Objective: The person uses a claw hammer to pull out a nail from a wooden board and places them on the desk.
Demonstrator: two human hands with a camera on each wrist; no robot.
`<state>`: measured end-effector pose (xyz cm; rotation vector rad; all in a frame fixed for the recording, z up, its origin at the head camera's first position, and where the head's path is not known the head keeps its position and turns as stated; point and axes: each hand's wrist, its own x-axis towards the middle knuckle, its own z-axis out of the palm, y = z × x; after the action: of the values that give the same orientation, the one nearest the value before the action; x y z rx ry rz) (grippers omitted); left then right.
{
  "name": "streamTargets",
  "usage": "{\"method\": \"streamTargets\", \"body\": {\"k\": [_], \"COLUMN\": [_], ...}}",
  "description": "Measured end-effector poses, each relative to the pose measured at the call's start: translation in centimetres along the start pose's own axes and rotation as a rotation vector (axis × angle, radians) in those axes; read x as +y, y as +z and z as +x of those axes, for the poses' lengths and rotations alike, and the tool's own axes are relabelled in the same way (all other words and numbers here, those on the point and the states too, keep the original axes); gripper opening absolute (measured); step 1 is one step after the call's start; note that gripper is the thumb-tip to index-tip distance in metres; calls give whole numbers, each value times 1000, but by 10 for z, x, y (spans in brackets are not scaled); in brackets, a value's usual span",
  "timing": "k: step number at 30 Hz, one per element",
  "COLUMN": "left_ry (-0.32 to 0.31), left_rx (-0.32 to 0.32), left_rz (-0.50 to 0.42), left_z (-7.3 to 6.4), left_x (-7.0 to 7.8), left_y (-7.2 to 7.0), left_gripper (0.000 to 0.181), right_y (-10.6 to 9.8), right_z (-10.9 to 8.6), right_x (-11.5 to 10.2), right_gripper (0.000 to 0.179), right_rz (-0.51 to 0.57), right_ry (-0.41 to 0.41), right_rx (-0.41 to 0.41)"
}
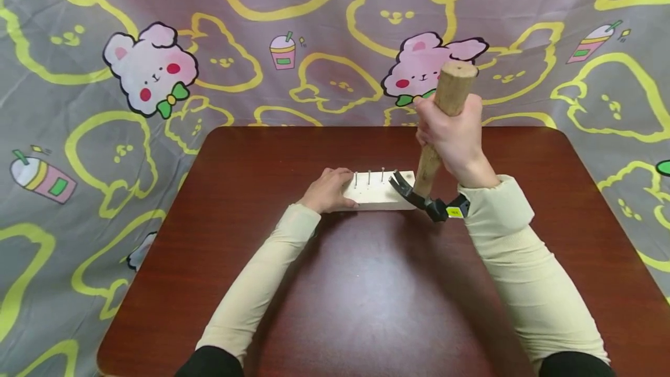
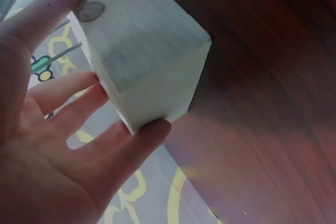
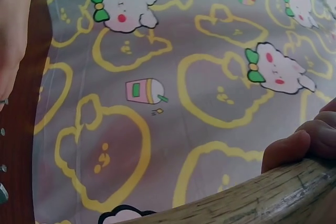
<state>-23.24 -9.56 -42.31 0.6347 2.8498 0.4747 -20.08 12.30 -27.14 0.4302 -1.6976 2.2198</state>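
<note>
- Hammer [image 1: 429, 167]: held in the right hand [image 1: 455, 135], fingers curled round the wooden handle, no spread.
- Wooden block [image 1: 374, 196]: flat on the table [image 1: 357, 275], at about 8 o'clock from the right hand; long axis runs 9 to 3 o'clock.
- Three nails [image 1: 369, 177]: upright in the block, in a row along that same axis.
- Key relation: the claw [image 1: 403, 184] points towards 10 o'clock, over the block's 3 o'clock end and just beside the nearest nail. Contact between claw and nail or wood: cannot tell, tips too small and dark in the head view.
- Left hand [image 1: 330, 191]: the nearer of the two, touching the block; it pinches the 9 o'clock end between thumb and fingers, as the left-wrist view bears out.
- Right-hand pose: raised above the table, hammer's head low, handle steep with its butt between 12 and 1 o'clock; forearm comes in from 5 o'clock.
- Left forearm: from 7 o'clock.
</note>
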Motion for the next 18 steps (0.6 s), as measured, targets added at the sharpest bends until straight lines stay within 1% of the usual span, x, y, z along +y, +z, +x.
{"method": "streamTargets", "body": {"k": [4,6,9,13,18], "left_ry": [14,22,21,19,22], "left_rx": [-25,-27,-30,-32,-30], "left_rz": [6,8,18,22,13], "left_z": [1,1,1,2,3], "left_x": [0,1,1,2,2], "left_y": [-1,-1,0,-1,-1], "left_gripper": [76,75,74,76,75], "right_y": [7,10,12,16,20], "right_z": [12,16,21,27,34], "right_x": [5,8,10,12,17], "right_gripper": [28,28,29,29,31], "right_rz": [-40,-61,-98,-135,-152], "right_ry": [72,98,117,140,176], "right_rx": [-23,-36,-64,-75,-85]}}
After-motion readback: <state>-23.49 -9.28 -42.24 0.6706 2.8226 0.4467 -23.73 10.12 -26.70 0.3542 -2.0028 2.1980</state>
